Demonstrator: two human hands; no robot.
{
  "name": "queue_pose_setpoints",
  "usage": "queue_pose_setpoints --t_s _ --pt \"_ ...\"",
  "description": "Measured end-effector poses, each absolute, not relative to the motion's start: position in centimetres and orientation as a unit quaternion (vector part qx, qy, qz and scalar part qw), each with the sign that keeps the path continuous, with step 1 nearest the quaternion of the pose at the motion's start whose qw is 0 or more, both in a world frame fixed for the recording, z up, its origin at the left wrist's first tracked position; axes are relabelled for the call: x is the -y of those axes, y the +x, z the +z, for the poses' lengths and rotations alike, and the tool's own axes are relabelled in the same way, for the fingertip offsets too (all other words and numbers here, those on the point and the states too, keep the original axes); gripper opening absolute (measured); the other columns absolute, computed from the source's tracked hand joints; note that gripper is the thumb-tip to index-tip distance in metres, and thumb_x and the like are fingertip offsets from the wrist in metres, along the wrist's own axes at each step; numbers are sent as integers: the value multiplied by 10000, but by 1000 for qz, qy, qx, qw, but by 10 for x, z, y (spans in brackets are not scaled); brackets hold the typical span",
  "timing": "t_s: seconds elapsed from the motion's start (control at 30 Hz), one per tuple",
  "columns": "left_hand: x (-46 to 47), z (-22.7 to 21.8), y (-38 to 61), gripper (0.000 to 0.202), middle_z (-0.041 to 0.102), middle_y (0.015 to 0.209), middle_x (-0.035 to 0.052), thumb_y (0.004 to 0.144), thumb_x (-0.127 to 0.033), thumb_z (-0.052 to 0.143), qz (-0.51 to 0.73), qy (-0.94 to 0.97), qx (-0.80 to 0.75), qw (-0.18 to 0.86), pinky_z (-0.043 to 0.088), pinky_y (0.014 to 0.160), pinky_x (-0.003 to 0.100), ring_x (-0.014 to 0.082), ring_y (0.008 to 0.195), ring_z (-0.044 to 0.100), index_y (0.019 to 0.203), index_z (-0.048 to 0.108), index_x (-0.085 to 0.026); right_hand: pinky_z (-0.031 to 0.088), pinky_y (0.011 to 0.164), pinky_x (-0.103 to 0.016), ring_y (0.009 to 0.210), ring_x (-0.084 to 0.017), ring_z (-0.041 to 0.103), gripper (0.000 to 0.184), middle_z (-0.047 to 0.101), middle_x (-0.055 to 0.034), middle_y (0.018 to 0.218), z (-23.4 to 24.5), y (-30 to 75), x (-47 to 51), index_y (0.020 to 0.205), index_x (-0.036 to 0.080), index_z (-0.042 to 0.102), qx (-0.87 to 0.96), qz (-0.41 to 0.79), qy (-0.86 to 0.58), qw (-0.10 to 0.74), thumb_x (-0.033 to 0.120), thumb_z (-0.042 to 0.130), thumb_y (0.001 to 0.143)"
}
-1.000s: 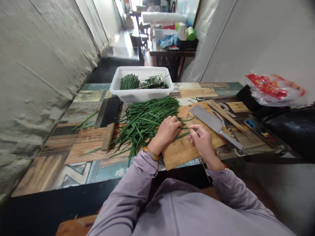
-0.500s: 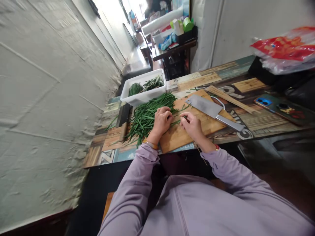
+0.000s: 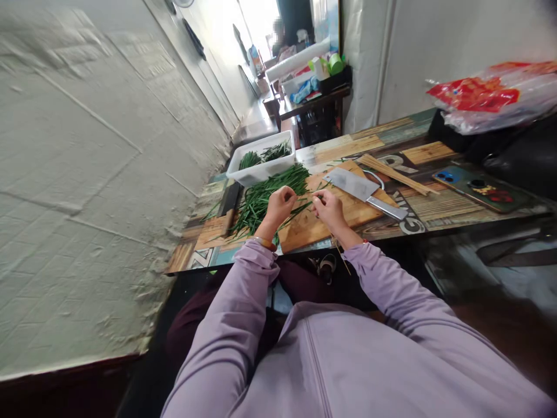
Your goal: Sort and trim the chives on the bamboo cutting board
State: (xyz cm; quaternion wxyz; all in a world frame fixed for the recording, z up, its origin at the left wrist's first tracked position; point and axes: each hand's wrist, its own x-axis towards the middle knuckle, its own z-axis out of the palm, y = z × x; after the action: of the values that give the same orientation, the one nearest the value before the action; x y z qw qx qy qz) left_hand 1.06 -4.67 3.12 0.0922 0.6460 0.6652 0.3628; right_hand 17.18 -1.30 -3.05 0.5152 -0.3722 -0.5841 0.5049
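Our left hand (image 3: 281,203) has lifted, grip unclear; our right hand (image 3: 329,209) pinches slender green leaves (image 3: 301,209), best kept straight between our fingers.

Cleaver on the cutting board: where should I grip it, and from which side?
Probably best by the handle, from the near right: the cleaver's blade points far left, while the handle's end juts past the board's right edge.
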Motion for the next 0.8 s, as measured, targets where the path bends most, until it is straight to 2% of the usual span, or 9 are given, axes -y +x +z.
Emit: queue_pose_setpoints --t_s 0.1,0.5,0.63,0.8 --pt "48 29 11 52 553 602 -37 739 -124 602 390 637 -652 130 339 584 228 100 578 438 699 596 -158 458 508 -257 470 -134 581 246 648 27 602 -32 172 11 943 200 621 587 503 -374 513 397 538 821" --pt "45 22 7 46 562 609 -42 683 -117 591 455 588 -638 201 355 564 206 95 577 493 701 592 -159 422 486 -236 468 -113 557 285 632 39 610 -30 173 14 971 186 615 574 523 -364 514 421 555 821" --pt "32 20 7 53 563 648 -42 690 -164 633 469 591 -619 219 370 574 202 88 595 482 733 603 -157 416 476 -227 460 -106 553 271 634 41 599 -28 174 15 964 180 625 579 529 -359 506 410 564 835" --pt "25 20 9 128 567 648 -43 690 -226 697 507 554 -588 301 383 568 199 84 588 492 762 618 -155 410 457 -213 460 -94 544 284 634 42 604 -22 178 16 974 177 625 565 562 -355 489 428 588 847"
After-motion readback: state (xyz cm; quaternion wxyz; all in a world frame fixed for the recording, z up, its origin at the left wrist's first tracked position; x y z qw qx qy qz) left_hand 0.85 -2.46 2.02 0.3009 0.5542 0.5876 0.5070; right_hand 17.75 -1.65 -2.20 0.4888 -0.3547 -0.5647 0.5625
